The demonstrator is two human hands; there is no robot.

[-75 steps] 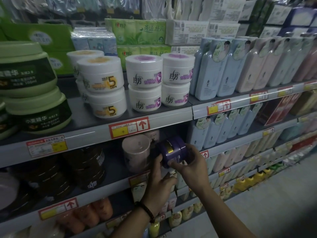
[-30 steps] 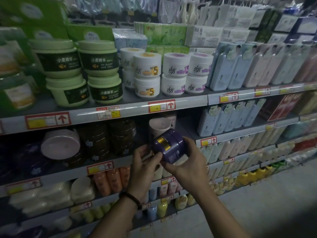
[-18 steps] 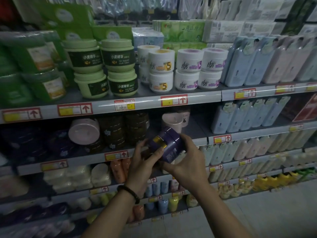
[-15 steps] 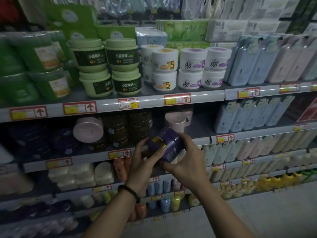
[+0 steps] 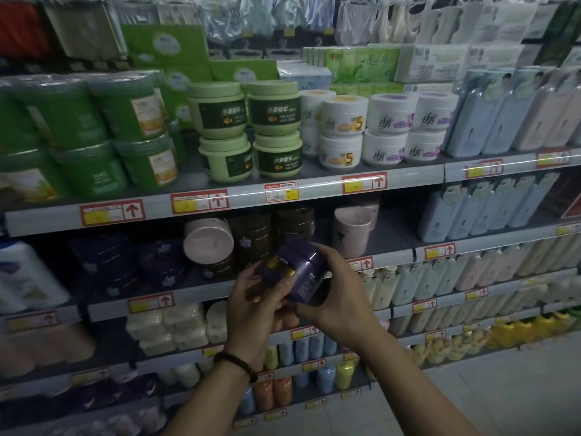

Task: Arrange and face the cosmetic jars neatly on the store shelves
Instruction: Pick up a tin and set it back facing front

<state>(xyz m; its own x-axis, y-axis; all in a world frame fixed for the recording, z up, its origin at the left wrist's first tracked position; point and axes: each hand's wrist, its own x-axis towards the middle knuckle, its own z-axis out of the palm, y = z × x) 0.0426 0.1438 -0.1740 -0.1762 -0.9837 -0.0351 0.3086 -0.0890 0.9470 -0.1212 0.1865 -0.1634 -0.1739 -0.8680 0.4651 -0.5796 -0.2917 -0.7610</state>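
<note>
A purple jar (image 5: 295,268) with a gold label is tilted in front of the second shelf (image 5: 201,294), held by both hands. My left hand (image 5: 256,305) grips its lower left side, thumb over the front. My right hand (image 5: 338,297) wraps its right side and base. On the second shelf stand dark purple jars (image 5: 125,262), dark brown jars (image 5: 254,234), a pink jar (image 5: 209,243) lying with its lid forward, and a pink jar (image 5: 350,229) to the right.
The top shelf (image 5: 251,196) carries green tubs (image 5: 125,136), pale green jars (image 5: 248,127) and white jars (image 5: 377,127) in stacks of two. Bottles (image 5: 503,114) fill the right side. Lower shelves hold soap packs (image 5: 169,328) and small bottles. Floor lies at lower right.
The view has swung left, bringing more of the left shelves into sight. The purple jar has turned a little in my hands, which stay in front of the second shelf.
</note>
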